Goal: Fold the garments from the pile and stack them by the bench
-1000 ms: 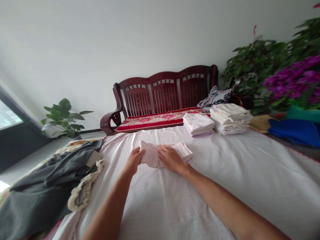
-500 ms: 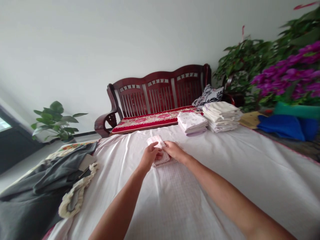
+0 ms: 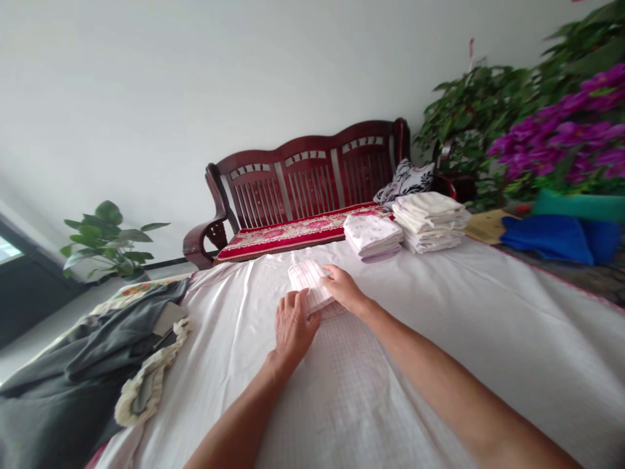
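Observation:
A small folded cloth (image 3: 308,280), white with pink stripes, lies on the white sheet in front of me. My left hand (image 3: 295,324) is at its near left corner, with thumb and fingers closed on the near edge. The right edge of the cloth is pinched by my right hand (image 3: 343,288), thumb on top and the other fingers partly hidden. A strip of striped fabric shows beneath the cloth at its near right side.
Folded white cloths form a lower stack (image 3: 372,238) and a taller stack (image 3: 430,221) behind to the right. Dark grey clothing (image 3: 92,365) and a cream ruffled band (image 3: 146,384) lie left. Beyond stands a wooden bench (image 3: 307,176). Blue fabric (image 3: 547,238) lies far right.
My left hand has moved from the top of the folded cloth toward me, to its near corner. The cloth's striped top now shows more fully. My right hand stays at the right edge.

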`<state>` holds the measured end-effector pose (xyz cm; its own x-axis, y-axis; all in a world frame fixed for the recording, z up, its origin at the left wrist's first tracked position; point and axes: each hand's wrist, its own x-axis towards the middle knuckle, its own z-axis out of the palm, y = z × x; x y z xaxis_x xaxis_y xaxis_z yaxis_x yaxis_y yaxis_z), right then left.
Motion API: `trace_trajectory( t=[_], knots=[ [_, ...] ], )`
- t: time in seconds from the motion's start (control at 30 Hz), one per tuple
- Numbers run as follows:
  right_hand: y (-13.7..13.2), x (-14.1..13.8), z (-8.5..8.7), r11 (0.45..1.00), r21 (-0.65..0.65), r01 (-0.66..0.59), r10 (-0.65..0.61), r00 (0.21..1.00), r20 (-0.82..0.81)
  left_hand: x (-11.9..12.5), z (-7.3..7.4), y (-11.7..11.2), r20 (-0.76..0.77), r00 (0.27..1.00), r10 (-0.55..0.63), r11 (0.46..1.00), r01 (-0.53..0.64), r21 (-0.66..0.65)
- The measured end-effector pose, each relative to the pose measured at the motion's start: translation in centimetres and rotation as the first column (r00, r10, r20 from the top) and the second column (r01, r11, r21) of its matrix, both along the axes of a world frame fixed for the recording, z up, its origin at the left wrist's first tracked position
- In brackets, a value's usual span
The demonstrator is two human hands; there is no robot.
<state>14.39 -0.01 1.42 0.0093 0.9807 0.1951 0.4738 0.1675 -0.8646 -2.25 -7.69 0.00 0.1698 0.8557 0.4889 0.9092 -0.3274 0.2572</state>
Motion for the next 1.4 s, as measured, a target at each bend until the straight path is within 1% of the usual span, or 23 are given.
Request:
trace_trajectory(
  t=[0.1, 0.2, 0.3, 0.4, 0.47, 0.63, 0.8, 1.2, 1.33, 1.4],
  knots=[
    [-0.5, -0.7, 0.6, 1.0, 0.007, -0.007, 0.007, 0.999, -0.037, 0.5, 0.2, 0.2, -0.047, 0.998, 0.049, 0.999, -0.049, -0.011],
    [-0.9, -1.0, 1.2, 1.0, 0.019, -0.019, 0.02, 0.999, -0.035, 0.2, 0.0, 0.3, -0.047, 0.995, 0.091, 0.995, -0.093, -0.03],
    [-1.2, -0.8, 1.5, 0.999, 0.038, -0.021, 0.02, 1.0, 0.023, -0.2, -0.4, 0.3, -0.035, 0.994, 0.106, 0.992, -0.108, -0.064],
    [-1.3, -0.1, 1.5, 0.998, 0.056, 0.002, -0.009, 0.992, 0.124, -0.1, -0.6, 0.1, -0.046, 0.995, 0.092, 0.992, -0.095, -0.086],
    [-1.3, 0.5, 1.4, 0.998, 0.058, 0.021, -0.032, 0.98, 0.198, 0.1, -0.6, 0.1, -0.066, 0.996, 0.063, 0.994, -0.069, -0.086],
    [-1.5, 1.7, 1.2, 0.998, 0.04, 0.042, -0.053, 0.933, 0.357, 0.2, -1.2, 0.1, -0.082, 0.994, -0.076, 0.996, 0.072, -0.046],
    [-1.8, 2.5, 1.1, 0.999, 0.033, 0.032, -0.043, 0.888, 0.458, 0.0, -1.8, 0.2, -0.057, 0.988, -0.144, 0.989, 0.142, -0.043],
    [-2.0, 3.0, 0.9, 0.999, 0.05, -0.01, -0.021, 0.808, 0.589, -0.1, -1.9, 0.1, -0.056, 0.964, -0.258, 0.96, 0.25, -0.127],
    [-2.2, 3.1, 1.2, 0.998, 0.056, -0.015, -0.024, 0.778, 0.628, -0.3, -1.6, -0.2, -0.046, 0.956, -0.288, 0.945, 0.276, -0.173],
    [-2.3, 3.2, 1.6, 0.998, 0.064, -0.002, -0.04, 0.763, 0.645, -0.7, -1.3, -0.2, -0.016, 0.948, -0.319, 0.933, 0.311, -0.18]
  ],
)
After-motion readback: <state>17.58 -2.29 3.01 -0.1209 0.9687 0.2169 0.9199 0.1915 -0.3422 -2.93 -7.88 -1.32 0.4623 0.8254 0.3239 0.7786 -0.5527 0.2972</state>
